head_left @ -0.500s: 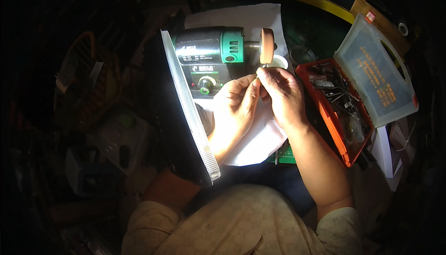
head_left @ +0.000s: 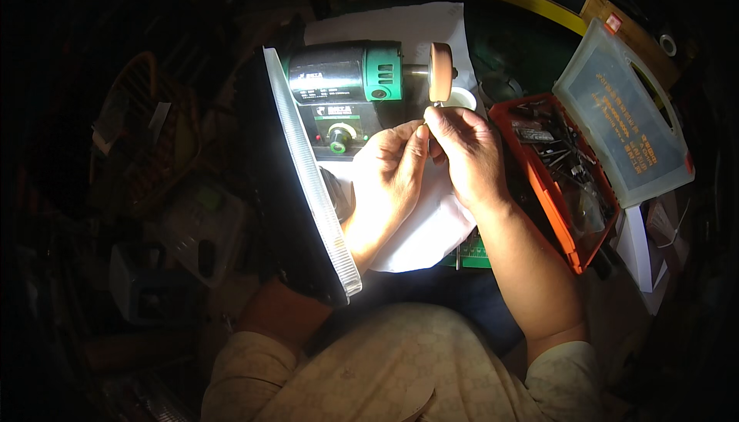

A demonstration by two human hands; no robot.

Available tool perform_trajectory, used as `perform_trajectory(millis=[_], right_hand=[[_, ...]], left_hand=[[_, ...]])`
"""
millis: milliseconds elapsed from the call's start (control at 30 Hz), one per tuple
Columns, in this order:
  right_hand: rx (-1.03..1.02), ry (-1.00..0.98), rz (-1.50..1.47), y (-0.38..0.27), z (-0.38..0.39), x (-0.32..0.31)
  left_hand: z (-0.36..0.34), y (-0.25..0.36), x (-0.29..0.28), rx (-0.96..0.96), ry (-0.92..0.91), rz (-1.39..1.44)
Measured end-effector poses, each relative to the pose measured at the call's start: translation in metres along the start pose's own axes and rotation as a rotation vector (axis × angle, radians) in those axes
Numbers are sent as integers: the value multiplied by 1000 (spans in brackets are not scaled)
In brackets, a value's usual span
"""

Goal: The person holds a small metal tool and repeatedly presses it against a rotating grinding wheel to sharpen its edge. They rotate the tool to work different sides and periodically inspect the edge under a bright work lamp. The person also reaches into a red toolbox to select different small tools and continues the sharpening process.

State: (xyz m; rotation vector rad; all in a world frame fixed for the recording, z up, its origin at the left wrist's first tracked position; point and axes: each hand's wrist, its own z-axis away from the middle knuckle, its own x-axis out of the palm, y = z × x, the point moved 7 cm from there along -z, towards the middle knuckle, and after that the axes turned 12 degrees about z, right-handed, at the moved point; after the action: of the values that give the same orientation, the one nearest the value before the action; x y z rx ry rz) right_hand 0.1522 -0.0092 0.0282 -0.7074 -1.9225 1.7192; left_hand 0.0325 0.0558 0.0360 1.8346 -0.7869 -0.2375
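My left hand (head_left: pixel 392 176) and my right hand (head_left: pixel 466 153) meet fingertip to fingertip just below the tan buffing wheel (head_left: pixel 440 61) of a small green and black bench polisher (head_left: pixel 346 76). Both pinch a tiny piece between them, too small to make out, held close under the wheel's lower edge. The polisher stands on white paper (head_left: pixel 416 26), with a green knob (head_left: pixel 337 145) on its base.
A bright strip lamp (head_left: pixel 308 176) runs diagonally to the left of my hands. An open orange case (head_left: pixel 539 183) of small metal bits, with a clear lid (head_left: pixel 623 114), lies at the right. A white cloth (head_left: pixel 423 237) rests under my hands. The surroundings are dark clutter.
My hands stay joined under the wheel; the fingertips have shifted only slightly.
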Motion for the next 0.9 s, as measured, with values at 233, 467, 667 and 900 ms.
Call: perform_trajectory(millis=[233, 467, 667, 900], right_hand=[[4, 4, 3, 3, 0, -1], [-33, -4, -20, 0, 2, -1], [-9, -7, -37, 2, 2, -2], [-13, -3, -17, 1, 1, -1]], left_hand=[[0, -2, 0, -25, -18, 13], [0, -6, 1, -37, -10, 99], [1, 1, 3, 10, -23, 118], [-1, 1, 2, -6, -28, 41]])
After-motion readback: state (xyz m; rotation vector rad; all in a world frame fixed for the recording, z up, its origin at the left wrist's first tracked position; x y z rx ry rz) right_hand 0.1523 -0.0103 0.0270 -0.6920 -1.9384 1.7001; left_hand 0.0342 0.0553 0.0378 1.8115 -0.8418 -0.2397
